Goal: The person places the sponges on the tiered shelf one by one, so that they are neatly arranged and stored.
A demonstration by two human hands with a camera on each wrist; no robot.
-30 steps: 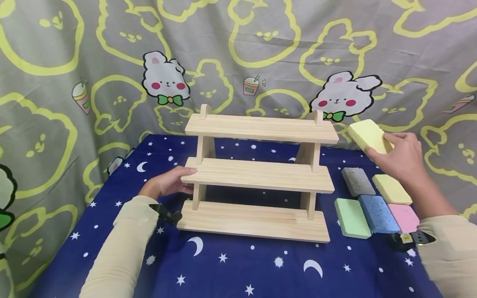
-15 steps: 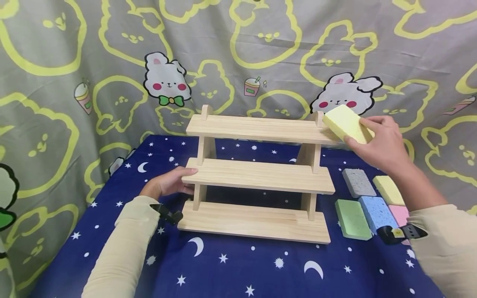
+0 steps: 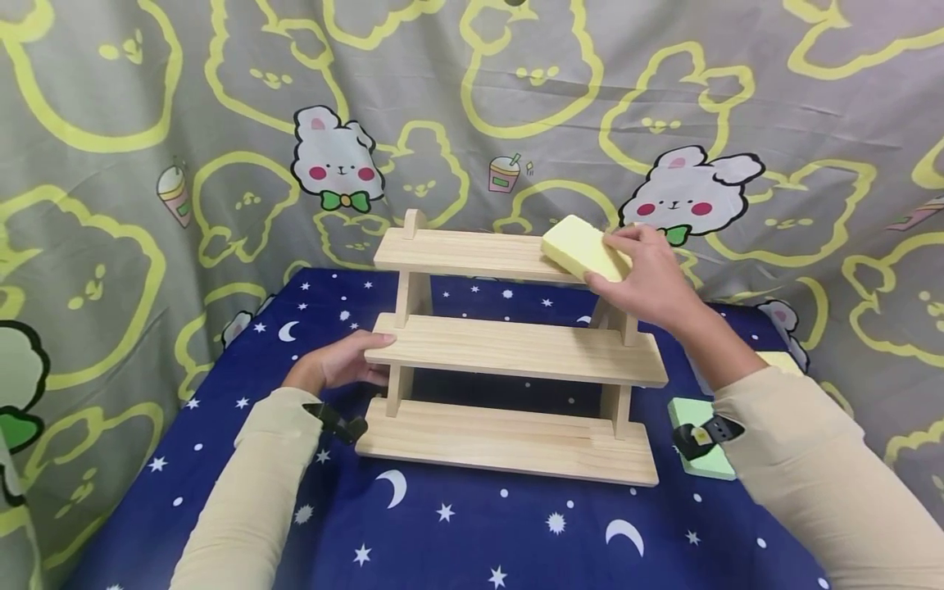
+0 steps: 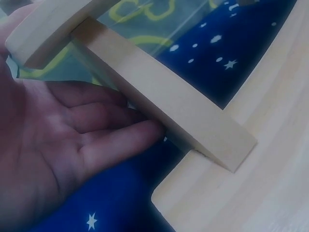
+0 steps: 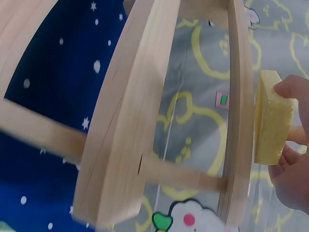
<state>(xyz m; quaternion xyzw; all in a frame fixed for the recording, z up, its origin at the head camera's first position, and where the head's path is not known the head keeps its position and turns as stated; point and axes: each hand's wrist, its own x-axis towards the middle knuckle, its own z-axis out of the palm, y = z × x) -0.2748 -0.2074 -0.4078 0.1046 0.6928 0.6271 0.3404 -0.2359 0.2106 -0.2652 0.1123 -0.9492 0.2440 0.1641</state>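
The right hand (image 3: 652, 279) is clamped on a yellow block (image 3: 578, 246), with the thumb low on the near side and the fingers up on the far side. It has the block by the right end. The yellow block is up at the top shelf (image 3: 457, 250) of a wooden stand (image 3: 402, 299), over the right half of it. The right wrist view shows the block very close to that shelf, but I cannot tell if they touch. The left hand (image 3: 342, 360) is clamped on the left end of the middle shelf (image 3: 516, 348), thumb on top and fingers under. In the left wrist view, the fingers reach out under the board to a wooden post (image 4: 174, 96). The stand has 3 shelves, like steps, and the bottom shelf (image 3: 501, 442) is nearest the person. It stands on a blue cloth (image 3: 435, 549) with white moons, stars and dots. Right of the stand, a green block (image 3: 710, 468) lies on the cloth, partly hidden by a small black thing (image 3: 696, 442) on the right wrist. A bit of 1 other yellow block (image 3: 782, 360) peeks out past the right arm. Both sleeves (image 3: 243, 483) are cream. Behind hangs a grey curtain (image 3: 420, 65) with yellow bunny shapes.
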